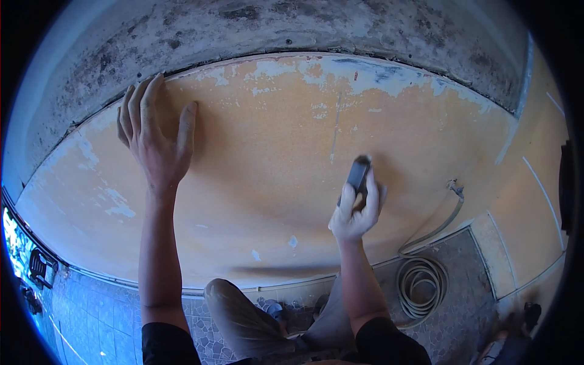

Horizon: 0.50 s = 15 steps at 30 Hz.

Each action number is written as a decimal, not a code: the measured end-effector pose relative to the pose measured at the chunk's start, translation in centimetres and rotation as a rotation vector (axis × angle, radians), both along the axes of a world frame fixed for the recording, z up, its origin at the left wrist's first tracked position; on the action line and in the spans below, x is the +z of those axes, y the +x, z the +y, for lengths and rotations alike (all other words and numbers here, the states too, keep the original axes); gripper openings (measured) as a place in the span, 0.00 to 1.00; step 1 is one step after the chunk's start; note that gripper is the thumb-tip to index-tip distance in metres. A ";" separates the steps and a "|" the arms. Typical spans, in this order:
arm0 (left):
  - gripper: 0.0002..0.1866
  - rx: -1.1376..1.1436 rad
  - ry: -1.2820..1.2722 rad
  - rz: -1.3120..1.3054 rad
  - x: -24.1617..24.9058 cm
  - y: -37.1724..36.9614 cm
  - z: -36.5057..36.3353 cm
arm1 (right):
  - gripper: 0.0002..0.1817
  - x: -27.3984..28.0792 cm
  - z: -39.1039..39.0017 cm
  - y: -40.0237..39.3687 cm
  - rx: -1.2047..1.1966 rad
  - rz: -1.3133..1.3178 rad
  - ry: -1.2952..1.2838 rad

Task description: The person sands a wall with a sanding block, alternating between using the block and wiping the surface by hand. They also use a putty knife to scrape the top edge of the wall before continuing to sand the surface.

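Observation:
In front of me rises an orange-painted wall (261,152), its coat worn to whitish patches along the upper edge. My left hand (155,131) rests on the upper left of this wall, fingers stretched out and thumb apart, with the fingertips at the wall's top edge. My right hand (358,210) is closed around a dark grey sanding block (359,171), right of the wall's middle. The block is at the wall's surface; its working face is hidden. Above the block runs a thin pale vertical scrape (336,128).
A coiled hose (421,286) lies on the tiled floor at lower right, joined to a tap (453,184) on the wall. A mottled grey surface (292,27) borders the wall's top. My bent knee (228,304) is close to the wall's base. A dark chair (39,267) stands far left.

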State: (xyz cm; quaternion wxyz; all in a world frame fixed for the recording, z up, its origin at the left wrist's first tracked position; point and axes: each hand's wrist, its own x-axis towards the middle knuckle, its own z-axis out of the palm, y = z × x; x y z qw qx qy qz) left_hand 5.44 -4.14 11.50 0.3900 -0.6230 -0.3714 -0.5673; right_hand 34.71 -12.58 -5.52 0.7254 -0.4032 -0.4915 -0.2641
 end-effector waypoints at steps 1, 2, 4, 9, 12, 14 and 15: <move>0.35 -0.012 -0.011 -0.006 0.0 0.1 0.3 | 0.24 1.5 0.1 -0.6 0.163 0.144 -0.008; 0.33 0.005 0.043 -0.016 0.0 0.3 0.6 | 0.23 2.8 0.1 -1.2 0.326 0.290 -0.015; 0.31 0.023 0.093 -0.039 -0.1 0.4 0.8 | 0.24 4.4 -0.5 -2.0 0.516 0.370 0.002; 0.29 -0.010 0.062 -0.069 0.2 0.3 0.3 | 0.27 4.4 -0.9 -2.9 0.806 0.523 -0.060; 0.28 -0.022 0.060 -0.080 0.3 0.3 0.3 | 0.27 4.5 -1.3 -2.5 0.682 0.263 -0.053; 0.28 -0.039 0.059 -0.085 0.3 0.3 0.2 | 0.31 4.6 -1.9 -3.0 0.350 -0.045 -0.002; 0.29 -0.059 0.055 -0.080 0.2 0.4 0.0 | 0.31 4.8 -1.9 -3.4 0.344 -0.115 0.038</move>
